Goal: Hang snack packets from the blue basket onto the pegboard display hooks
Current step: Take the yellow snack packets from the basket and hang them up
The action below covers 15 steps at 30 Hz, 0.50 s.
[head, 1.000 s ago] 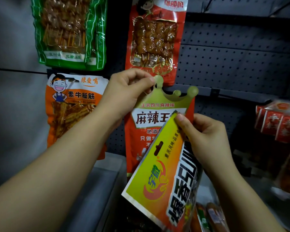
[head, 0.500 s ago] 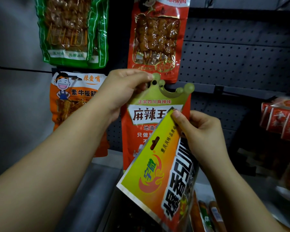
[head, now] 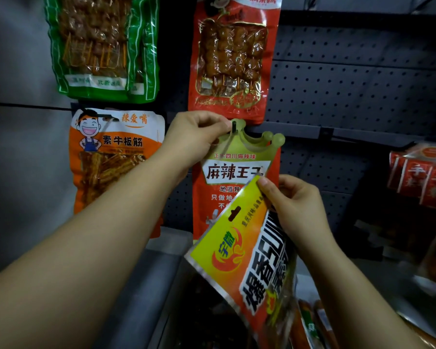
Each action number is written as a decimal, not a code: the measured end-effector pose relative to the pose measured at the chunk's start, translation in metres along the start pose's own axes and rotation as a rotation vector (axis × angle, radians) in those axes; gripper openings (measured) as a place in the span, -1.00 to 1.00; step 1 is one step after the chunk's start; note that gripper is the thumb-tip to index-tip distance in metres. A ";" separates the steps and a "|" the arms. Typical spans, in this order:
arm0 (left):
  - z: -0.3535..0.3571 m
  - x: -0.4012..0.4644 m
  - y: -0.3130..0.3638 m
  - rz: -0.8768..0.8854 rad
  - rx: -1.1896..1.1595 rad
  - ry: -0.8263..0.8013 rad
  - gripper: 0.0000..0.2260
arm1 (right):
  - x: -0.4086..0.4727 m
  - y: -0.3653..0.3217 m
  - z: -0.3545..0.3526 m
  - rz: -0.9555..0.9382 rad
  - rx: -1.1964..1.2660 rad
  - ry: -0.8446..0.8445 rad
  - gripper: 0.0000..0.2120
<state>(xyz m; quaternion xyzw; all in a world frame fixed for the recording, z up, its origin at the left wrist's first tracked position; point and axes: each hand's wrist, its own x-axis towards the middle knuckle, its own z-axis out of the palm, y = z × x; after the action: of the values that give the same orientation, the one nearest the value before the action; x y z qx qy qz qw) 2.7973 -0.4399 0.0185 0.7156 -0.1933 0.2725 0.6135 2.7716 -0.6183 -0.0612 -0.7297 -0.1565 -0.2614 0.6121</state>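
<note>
- Packet with a crown-shaped top [head: 237, 177], red, hangs at twelve o'clock from the centre of the view; the left hand [head: 194, 139] pinches its top edge between thumb and curled fingers, right at the hook [head: 233, 128].
- The hook's tip shows through the crown's hole, so this packet appears threaded but not yet released.
- The right hand [head: 297, 210], at three o'clock from centre, grips the upper corner of a yellow-and-orange packet [head: 242, 260], fingers curled round the edge; the packet tilts, its hang slot facing up-left.
- Pegboard [head: 350, 79] fills the two o'clock area; green [head: 101, 46], red [head: 233, 59] and orange [head: 116, 159] packets already hang.
- No blue basket can be identified; more packets lie at five o'clock.
- Recommendation: slide the crown packet fully back before letting go, then level the yellow packet so its slot meets a free hook squarely.
- Risk: a crooked approach may tear the slot.
</note>
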 end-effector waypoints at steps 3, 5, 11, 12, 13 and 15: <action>0.006 0.006 -0.012 0.015 -0.050 0.043 -0.96 | 0.008 0.011 0.004 0.097 0.044 0.046 -0.86; 0.010 0.007 -0.026 -0.001 -0.114 0.064 -0.80 | 0.017 0.016 0.008 0.158 0.076 0.079 -0.86; 0.013 0.012 -0.074 -0.157 -0.118 -0.039 -0.81 | 0.043 0.027 0.018 0.220 0.044 0.121 -0.86; 0.014 0.016 -0.079 -0.157 -0.084 -0.046 -0.85 | 0.047 0.029 0.019 0.226 0.028 0.131 -0.85; 0.015 0.021 -0.083 -0.156 -0.066 -0.041 -0.87 | 0.051 0.032 0.020 0.232 0.008 0.143 -0.85; 0.018 0.031 -0.089 -0.168 -0.057 -0.025 -0.90 | 0.059 0.035 0.022 0.245 -0.042 0.159 -0.82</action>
<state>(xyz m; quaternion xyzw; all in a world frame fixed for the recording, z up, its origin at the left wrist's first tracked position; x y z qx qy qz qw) 2.8782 -0.4402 -0.0324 0.7147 -0.1478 0.2054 0.6520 2.8431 -0.6091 -0.0584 -0.7330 -0.0115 -0.2450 0.6345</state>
